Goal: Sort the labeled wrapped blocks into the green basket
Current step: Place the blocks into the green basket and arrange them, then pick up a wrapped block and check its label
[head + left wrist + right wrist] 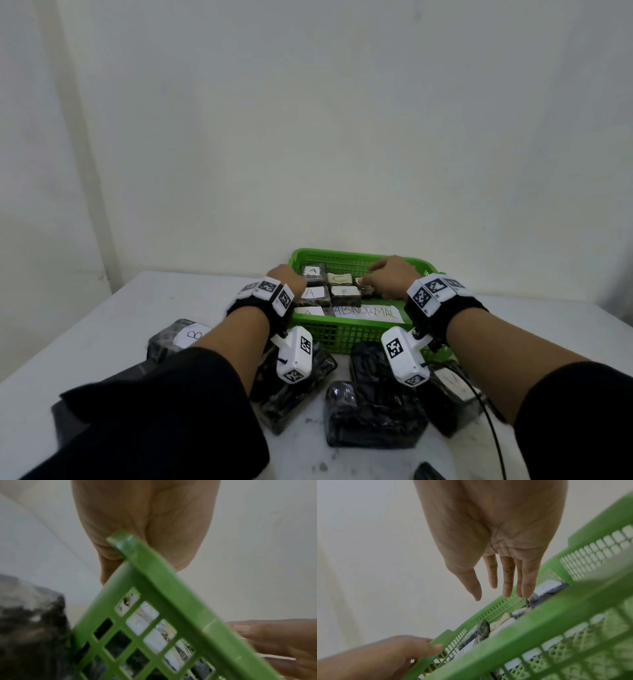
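The green basket [342,334] stands at the back of the white table [102,342] and holds several wrapped blocks with paper labels: A [313,272], C [339,279], a second A [311,294]. A sheet reading ABNORMAL [364,312] lies inside along the front wall. My left hand [286,279] grips the basket's left rim [443,635], fingers curled over it. My right hand [493,595] reaches over the basket with straight fingers, the fingertips [526,593] at the edge of a small labelled block [547,587] inside and holding nothing.
In front of the basket lie more dark wrapped blocks: one labelled B [185,337] at the left, unlabelled ones [373,414] in the middle, one with a white label [452,387] at the right. A black cable [493,428] runs past it. A wall stands right behind the basket.
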A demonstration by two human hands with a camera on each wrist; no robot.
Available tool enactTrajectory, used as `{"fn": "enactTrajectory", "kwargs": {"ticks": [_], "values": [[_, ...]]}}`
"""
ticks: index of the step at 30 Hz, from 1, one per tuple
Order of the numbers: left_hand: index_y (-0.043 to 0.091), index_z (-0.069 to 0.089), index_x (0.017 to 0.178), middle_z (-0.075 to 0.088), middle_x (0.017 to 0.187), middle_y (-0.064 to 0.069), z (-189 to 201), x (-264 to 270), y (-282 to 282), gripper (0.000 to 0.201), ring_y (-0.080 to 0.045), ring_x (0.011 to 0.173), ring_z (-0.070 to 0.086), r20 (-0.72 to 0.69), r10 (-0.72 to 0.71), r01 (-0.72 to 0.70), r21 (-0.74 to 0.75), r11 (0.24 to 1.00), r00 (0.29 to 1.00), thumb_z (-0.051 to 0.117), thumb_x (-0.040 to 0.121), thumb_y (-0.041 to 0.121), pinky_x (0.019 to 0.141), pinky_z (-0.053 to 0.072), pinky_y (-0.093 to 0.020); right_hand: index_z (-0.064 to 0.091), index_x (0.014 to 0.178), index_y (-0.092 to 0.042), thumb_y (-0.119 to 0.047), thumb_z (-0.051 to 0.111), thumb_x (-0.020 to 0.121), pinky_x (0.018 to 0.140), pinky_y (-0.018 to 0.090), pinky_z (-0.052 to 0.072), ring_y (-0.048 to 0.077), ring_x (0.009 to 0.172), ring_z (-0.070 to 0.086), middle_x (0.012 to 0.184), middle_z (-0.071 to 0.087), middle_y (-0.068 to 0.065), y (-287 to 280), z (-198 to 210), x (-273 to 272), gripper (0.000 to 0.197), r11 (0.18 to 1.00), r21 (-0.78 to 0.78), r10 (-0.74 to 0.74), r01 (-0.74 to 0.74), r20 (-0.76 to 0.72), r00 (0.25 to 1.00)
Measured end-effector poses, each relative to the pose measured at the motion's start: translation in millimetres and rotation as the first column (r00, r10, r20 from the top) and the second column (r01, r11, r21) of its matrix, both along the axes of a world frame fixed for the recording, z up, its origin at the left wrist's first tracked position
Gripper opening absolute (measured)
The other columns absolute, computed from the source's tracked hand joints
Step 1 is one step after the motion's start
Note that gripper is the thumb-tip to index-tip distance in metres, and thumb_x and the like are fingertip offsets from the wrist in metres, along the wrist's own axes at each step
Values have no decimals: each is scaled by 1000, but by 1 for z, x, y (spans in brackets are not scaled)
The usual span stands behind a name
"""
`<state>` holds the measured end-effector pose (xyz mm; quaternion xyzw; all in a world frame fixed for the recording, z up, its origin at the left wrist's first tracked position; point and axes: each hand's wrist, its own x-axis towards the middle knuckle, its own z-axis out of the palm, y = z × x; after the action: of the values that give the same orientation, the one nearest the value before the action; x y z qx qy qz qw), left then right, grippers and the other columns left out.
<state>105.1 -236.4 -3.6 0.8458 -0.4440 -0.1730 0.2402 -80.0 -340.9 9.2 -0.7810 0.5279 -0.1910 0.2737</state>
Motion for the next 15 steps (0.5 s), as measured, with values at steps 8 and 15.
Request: {"fn": "enactTrajectory", "kwargs": {"ticks": [8, 15], "values": [[2, 48, 145, 49, 150, -15, 53, -35, 29, 48, -30, 136, 49, 233, -107, 149, -170, 974, 966, 53, 101, 20, 110, 41, -36, 61, 137, -19, -35, 79, 91, 88, 27, 46, 17, 104, 64, 126, 71, 4, 59, 22, -78, 52, 973, -142, 170, -180, -85, 982], [11, 48, 150, 51, 152, -5, 51, -111, 86, 55, -21, 140, 48, 270, -402, 448, -139, 883, 875, 59, 100, 33, 116, 37, -33, 48, 151, -30, -45, 80, 88, 115, 35, 41, 17, 138, 53, 150, 56, -5, 129, 5, -142, 72, 942, -88, 309, -325, -158, 938]]}}
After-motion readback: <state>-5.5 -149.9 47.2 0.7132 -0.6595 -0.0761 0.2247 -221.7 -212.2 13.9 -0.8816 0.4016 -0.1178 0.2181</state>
